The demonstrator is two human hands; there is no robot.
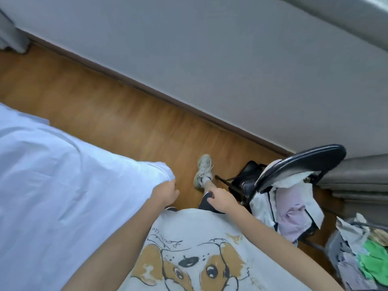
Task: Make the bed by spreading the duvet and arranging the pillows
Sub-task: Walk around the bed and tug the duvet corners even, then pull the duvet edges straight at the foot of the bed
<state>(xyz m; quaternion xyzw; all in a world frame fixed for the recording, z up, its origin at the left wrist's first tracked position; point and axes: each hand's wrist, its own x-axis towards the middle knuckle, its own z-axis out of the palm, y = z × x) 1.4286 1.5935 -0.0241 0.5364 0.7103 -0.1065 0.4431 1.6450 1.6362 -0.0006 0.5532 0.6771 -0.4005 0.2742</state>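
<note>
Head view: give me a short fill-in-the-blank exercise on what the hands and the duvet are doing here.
1. The left hand grips a corner of the white ____.
2. The right hand holds no bedding; it rests against the person's dark ____.
3. Clothes are piled on the folding ____ at the person's right.
4. The floor is made of ____.

Missing words: duvet; shorts; chair; wood
</note>
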